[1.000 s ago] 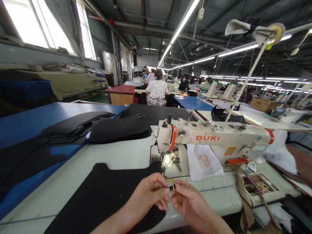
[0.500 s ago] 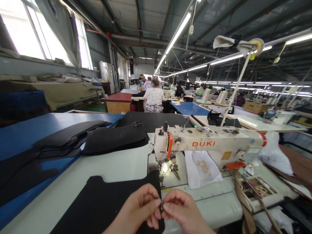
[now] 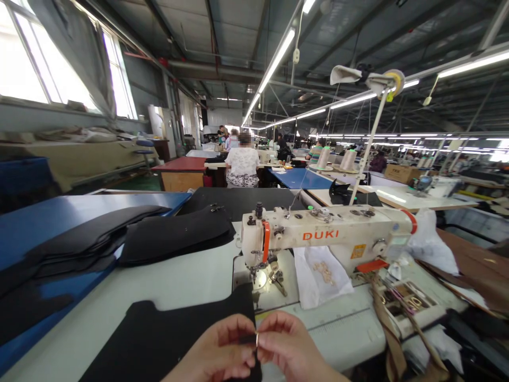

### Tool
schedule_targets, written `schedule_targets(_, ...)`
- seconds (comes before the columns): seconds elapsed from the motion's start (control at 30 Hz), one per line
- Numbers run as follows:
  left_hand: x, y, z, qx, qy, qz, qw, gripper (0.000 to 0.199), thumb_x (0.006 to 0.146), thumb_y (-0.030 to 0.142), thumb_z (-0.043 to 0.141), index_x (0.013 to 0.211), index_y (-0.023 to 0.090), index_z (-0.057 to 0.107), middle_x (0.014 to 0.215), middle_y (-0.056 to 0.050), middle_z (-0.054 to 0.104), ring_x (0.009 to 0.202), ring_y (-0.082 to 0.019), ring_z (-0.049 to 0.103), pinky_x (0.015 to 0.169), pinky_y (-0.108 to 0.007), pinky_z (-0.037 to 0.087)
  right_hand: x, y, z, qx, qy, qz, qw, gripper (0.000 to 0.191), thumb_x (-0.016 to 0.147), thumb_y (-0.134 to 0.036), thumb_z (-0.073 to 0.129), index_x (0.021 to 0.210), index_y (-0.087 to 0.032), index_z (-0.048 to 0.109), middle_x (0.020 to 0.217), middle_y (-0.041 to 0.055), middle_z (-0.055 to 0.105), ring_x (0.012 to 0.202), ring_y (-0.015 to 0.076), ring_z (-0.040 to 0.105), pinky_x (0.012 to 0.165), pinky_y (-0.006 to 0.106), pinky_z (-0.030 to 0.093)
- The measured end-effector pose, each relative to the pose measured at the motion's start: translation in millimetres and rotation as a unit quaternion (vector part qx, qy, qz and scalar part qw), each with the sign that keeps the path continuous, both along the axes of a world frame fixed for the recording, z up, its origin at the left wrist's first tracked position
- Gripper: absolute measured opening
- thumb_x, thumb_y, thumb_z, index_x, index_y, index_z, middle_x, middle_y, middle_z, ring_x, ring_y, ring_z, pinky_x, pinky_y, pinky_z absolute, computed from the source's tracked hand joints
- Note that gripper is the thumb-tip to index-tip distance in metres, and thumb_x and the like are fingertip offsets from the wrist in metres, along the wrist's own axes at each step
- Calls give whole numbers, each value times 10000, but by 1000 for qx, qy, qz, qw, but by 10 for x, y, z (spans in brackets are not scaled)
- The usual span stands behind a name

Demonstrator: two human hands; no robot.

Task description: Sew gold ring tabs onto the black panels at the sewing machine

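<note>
My left hand [image 3: 226,347] and my right hand [image 3: 287,342] meet fingertip to fingertip at the bottom centre, both closed in a pinch. Between them is a small gold-coloured metal ring [image 3: 257,339], seen nearly edge-on, so its full outline is hidden. Below and left of the hands, a cut black panel [image 3: 159,334] lies flat on the sewing table, one edge reaching the needle area. Just beyond stands a white DUKI sewing machine [image 3: 322,228]. On a white cloth [image 3: 308,294] under its arm rests a pile of small gold-coloured pieces [image 3: 324,271].
Stacked black panels [image 3: 175,236] lie at the left, some over a blue table [image 3: 99,200]. To the right are a parts tray [image 3: 427,321] with gold rings, brown straps [image 3: 387,339] and a plastic bag [image 3: 433,244]. A thread stand [image 3: 366,148] rises behind. Ahead sits a person [image 3: 242,164].
The view has swung slightly right, so surroundings sit further left. My fingers have shifted around the ring, and more of its gold edge shows now.
</note>
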State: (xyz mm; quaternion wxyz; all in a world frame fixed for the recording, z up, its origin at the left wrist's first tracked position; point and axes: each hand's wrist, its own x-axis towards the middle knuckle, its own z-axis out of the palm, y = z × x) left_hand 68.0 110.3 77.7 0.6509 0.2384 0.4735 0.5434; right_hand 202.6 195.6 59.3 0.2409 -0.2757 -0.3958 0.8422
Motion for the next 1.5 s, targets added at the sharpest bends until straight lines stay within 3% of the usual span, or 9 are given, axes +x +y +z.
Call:
schedule_targets(0.27,10,-24,85,-25,3,1,1000,238,662,234,802,701,129,593,638,-52,673,583,-106,615,564,-175,481,-27,-6,26,2,9,36,999,407,382,-323,886,597,-128,599,505,7,634,450,112,589,472,203,394)
schedule_targets(0.5,24,28,97,-61,77,21,995,235,576,153,758,606,150,525,595,-39,684,561,-106,615,553,-168,460,16,-53,-17,173,0,26,985,278,648,-378,745,717,-156,592,601,9,634,559,123,586,559,232,426)
schedule_targets(0.6,-7,59,19,-74,151,31,985,163,558,117,674,581,159,518,495,16,631,471,-100,578,509,-181,435,15,-87,-79,268,-35,-3,963,242,644,-311,732,788,-167,602,686,7,621,604,118,560,589,226,419)
schedule_targets(0.7,-33,63,-52,-52,213,45,975,128,538,100,596,545,173,491,415,73,552,405,-95,523,471,-191,402,5,-88,-156,311,-60,27,948,253,618,-263,733,803,-174,586,662,-4,599,600,126,546,584,226,414)
schedule_targets(0.9,-43,10,-78,-70,235,44,968,78,548,135,567,570,185,511,483,11,651,488,-148,596,524,-236,442,74,-24,-145,403,-82,24,911,139,739,-303,622,729,-164,626,642,17,612,563,115,498,540,215,376)
schedule_targets(1.0,-32,-1,-75,-26,223,70,972,117,541,137,596,539,182,488,530,6,664,527,-142,601,545,-231,443,100,-8,-116,449,-96,14,888,141,764,-291,599,716,-168,648,662,25,631,571,119,504,544,216,375)
schedule_targets(1.13,-34,-5,-43,36,208,122,970,194,529,157,666,526,180,474,590,36,644,585,-145,612,610,-251,472,61,-39,-107,444,-87,-25,891,141,778,-288,582,700,-176,619,731,40,643,644,145,554,596,233,408)
schedule_targets(1.3,-101,-31,26,-6,195,84,977,161,566,210,705,621,166,560,598,-13,681,614,-161,639,588,-239,458,27,-100,-4,412,-93,-23,906,131,797,-270,551,715,-176,590,724,41,647,666,159,581,623,252,427)
schedule_targets(1.5,-73,-88,133,9,186,82,979,283,539,289,799,740,150,656,689,-20,703,692,-181,654,700,-286,496,66,-106,112,427,-117,-23,896,94,792,-225,552,716,-183,585,748,25,648,696,150,587,655,251,440)
